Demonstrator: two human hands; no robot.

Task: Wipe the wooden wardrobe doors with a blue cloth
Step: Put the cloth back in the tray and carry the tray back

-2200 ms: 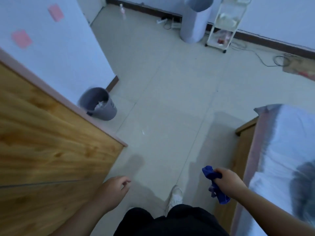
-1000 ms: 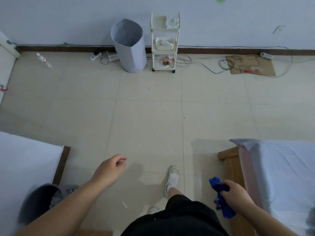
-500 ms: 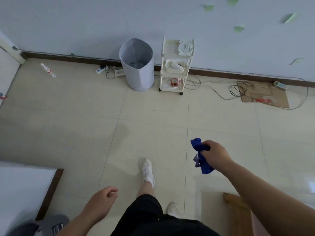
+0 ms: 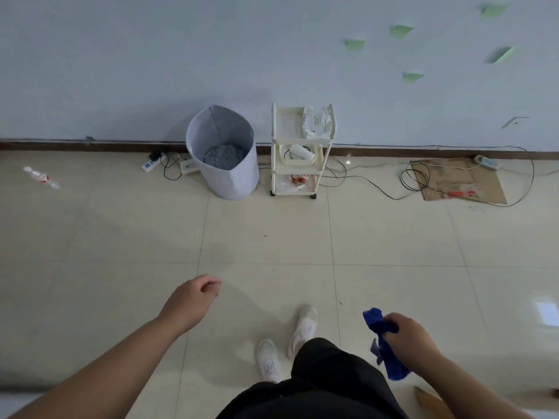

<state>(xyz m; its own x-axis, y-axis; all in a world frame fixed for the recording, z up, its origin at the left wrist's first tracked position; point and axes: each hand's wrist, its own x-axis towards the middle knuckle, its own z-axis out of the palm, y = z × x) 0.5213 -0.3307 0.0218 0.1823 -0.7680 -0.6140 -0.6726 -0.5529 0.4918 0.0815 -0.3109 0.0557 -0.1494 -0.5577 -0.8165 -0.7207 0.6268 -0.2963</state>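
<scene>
My right hand (image 4: 416, 343) grips a bunched blue cloth (image 4: 384, 343) at the lower right; one end sticks up past the knuckles and the other hangs below the fist. My left hand (image 4: 193, 300) hangs at centre left with loosely curled fingers, holding nothing. No wardrobe door shows in this view. My legs in black trousers and white shoes (image 4: 302, 328) stand on the tiled floor between the hands.
By the far wall stand a grey fabric bin (image 4: 223, 179) and a white three-tier cart (image 4: 301, 152). Power strips and cables (image 4: 363, 179) run along the skirting, with flat cardboard (image 4: 459, 182) at right. A plastic bottle (image 4: 40, 176) lies far left. A wooden corner (image 4: 429, 400) shows bottom right.
The view has swung from the wardrobe to the far wall. My right hand with the cloth dropped back to my side; my left hand swung forward. The wooden door and bed left the view.
</scene>
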